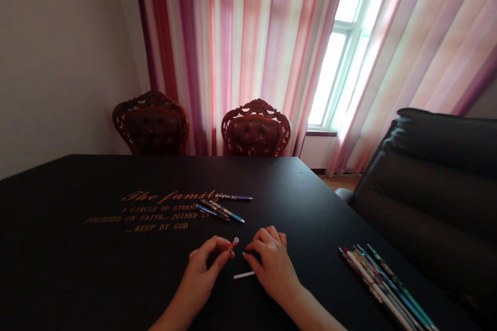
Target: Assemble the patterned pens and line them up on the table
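Two bare hands worked over the near side of a black table [77, 201], the landmark for everything else here. The left hand [200, 274] was closed in a pinch, its thumb and fingertips gripping a short pen piece [233, 243], which tilted up and to the right with a red-orange body and a pale tip. The right hand [274, 269] was curled and half closed just beside it, its fingertips [250, 247] very near the short pen piece. Whether they touched it or gripped anything could not be told. A slim white tube [244, 275] lay on the table close to the near edge, one end running under the right hand.

Toward the middle of the table, well ahead of the hands, lay a loose cluster of pens [219, 208] with blue and dark patterned barrels, several crossing one another. A single patterned pen [233, 197] lay just beyond them. Gold lettering [155, 212] printed on the table ran up to the left of the cluster. Near the table's right edge, a fanned bundle of long patterned pens [382, 289] ran out of the view.

Past the far edge of the table stood two carved wooden chairs [152, 124] with tufted backs, before striped pink and red curtains [233, 46] and a bright window [330, 77]. A dark grey padded sofa [427, 181] stood beside the table's right edge.
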The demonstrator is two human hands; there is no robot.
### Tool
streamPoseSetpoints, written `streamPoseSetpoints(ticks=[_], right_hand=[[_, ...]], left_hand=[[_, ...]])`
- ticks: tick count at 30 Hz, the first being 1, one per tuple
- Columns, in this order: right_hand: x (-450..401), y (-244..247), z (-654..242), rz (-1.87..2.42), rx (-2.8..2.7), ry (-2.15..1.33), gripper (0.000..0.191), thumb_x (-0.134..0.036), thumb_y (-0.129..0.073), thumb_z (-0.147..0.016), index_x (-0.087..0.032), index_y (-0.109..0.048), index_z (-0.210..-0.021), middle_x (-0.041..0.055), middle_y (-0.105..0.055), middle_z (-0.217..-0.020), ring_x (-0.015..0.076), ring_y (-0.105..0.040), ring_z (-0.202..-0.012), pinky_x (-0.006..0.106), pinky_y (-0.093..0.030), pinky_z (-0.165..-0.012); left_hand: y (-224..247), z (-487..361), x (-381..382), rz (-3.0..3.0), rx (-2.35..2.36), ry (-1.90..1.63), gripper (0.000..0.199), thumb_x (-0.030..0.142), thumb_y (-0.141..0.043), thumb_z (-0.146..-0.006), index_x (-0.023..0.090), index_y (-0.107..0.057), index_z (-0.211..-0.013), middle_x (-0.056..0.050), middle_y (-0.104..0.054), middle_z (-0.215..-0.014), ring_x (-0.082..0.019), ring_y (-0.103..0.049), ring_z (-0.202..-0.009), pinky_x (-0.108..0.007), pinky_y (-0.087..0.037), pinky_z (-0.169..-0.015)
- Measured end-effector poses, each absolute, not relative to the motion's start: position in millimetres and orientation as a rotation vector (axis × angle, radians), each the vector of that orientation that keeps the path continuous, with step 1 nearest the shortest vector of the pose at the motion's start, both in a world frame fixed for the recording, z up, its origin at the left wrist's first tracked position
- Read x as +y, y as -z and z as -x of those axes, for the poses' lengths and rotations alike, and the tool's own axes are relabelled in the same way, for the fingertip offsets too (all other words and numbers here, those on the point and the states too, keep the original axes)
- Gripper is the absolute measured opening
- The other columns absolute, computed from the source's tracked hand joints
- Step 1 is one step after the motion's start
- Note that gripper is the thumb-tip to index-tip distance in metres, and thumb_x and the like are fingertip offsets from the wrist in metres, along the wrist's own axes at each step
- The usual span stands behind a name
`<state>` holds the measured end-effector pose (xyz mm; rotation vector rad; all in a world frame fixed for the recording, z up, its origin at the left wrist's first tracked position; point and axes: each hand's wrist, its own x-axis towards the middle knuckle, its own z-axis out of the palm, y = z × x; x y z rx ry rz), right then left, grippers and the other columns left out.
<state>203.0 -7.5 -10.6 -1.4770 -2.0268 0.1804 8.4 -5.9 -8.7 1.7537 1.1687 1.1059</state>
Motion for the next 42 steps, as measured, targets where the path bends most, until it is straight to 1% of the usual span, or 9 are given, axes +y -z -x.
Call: streamPoseSetpoints(ticks=[4,8,16,24,30,34,38,40,42], right_hand=[[-7,8,-203,1.453,-2.041,-0.182,0.01,-0.017,-0.066,-0.083,-0.026,-0.067,-0.077,-0.0015,-0.065,-0.087,0.0205,-0.053,-0.092,0.035,-0.031,-0.081],[-10,-5,-209,1.392,-1.93,-0.156,0.011,-0.013,-0.062,-0.084,-0.024,-0.063,-0.082,-0.0024,-0.066,-0.083,0.0184,-0.055,-0.087,0.035,-0.029,-0.082],[-22,-18,-211,1.209,-1.971,-0.144,0.012,-0.013,-0.062,-0.085,-0.025,-0.063,-0.085,-0.0027,-0.068,-0.085,0.0189,-0.056,-0.089,0.037,-0.026,-0.084],[-25,-20,-210,1.183,-2.065,-0.087,0.012,-0.012,-0.061,-0.086,-0.024,-0.062,-0.085,-0.0032,-0.069,-0.088,0.0186,-0.053,-0.088,0.038,-0.024,-0.084],[-27,-21,-209,1.179,-2.064,-0.074,0.012,-0.013,-0.06,-0.086,-0.024,-0.063,-0.084,-0.0022,-0.069,-0.086,0.0194,-0.053,-0.087,0.039,-0.024,-0.085],[-29,-20,-206,1.159,-2.06,-0.078,0.016,-0.013,-0.06,-0.087,-0.027,-0.066,-0.092,-0.0024,-0.069,-0.087,0.0195,-0.054,-0.088,0.039,-0.025,-0.086],[-25,-20,-213,1.163,-2.023,-0.081,0.017,-0.017,-0.06,-0.087,-0.028,-0.066,-0.099,-0.0015,-0.07,-0.089,0.0192,-0.056,-0.09,0.038,-0.026,-0.086],[-20,-20,-223,1.218,-1.99,-0.074,0.014,-0.018,-0.06,-0.087,-0.027,-0.066,-0.095,-0.0011,-0.069,-0.088,0.0193,-0.057,-0.09,0.038,-0.027,-0.085],[-16,-20,-236,1.301,-1.98,-0.078,0.011,-0.017,-0.061,-0.085,-0.026,-0.067,-0.086,-0.0012,-0.069,-0.086,0.0195,-0.057,-0.089,0.038,-0.028,-0.084]], left_hand=[[8,-9,-7,-1.874,1.292,-1.046,0.015,0.035,-0.057,-0.087,0.025,-0.067,-0.089,-0.001,-0.073,-0.088,-0.023,-0.066,-0.09,-0.034,-0.046,-0.086],[5,-8,-9,-1.996,1.395,-0.977,0.013,0.033,-0.055,-0.089,0.028,-0.068,-0.09,-0.001,-0.074,-0.092,-0.023,-0.065,-0.092,-0.036,-0.043,-0.087],[4,-11,-13,-2.099,1.44,-0.875,0.011,0.031,-0.056,-0.089,0.032,-0.067,-0.091,0.002,-0.073,-0.093,-0.023,-0.064,-0.093,-0.039,-0.034,-0.086],[7,-14,-16,-2.138,1.413,-0.87,0.009,0.033,-0.058,-0.089,0.033,-0.067,-0.092,0.004,-0.073,-0.094,-0.022,-0.063,-0.093,-0.037,-0.031,-0.084],[6,-14,-16,-2.128,1.402,-0.875,0.011,0.034,-0.057,-0.09,0.033,-0.067,-0.092,0.003,-0.073,-0.094,-0.022,-0.063,-0.094,-0.037,-0.032,-0.085],[7,-13,-17,-2.12,1.4,-0.886,0.011,0.035,-0.057,-0.09,0.033,-0.068,-0.092,0.002,-0.073,-0.093,-0.023,-0.064,-0.092,-0.038,-0.034,-0.085],[5,-12,-15,-2.07,1.382,-0.913,0.013,0.035,-0.057,-0.089,0.03,-0.068,-0.091,0.0,-0.074,-0.092,-0.023,-0.065,-0.091,-0.037,-0.038,-0.086],[3,-11,-13,-2.018,1.367,-0.933,0.014,0.034,-0.056,-0.089,0.029,-0.068,-0.091,0.0,-0.074,-0.092,-0.023,-0.065,-0.092,-0.036,-0.041,-0.085],[1,-10,-11,-1.969,1.362,-0.954,0.015,0.034,-0.054,-0.09,0.028,-0.067,-0.092,-0.001,-0.074,-0.093,-0.023,-0.065,-0.093,-0.035,-0.044,-0.085]])
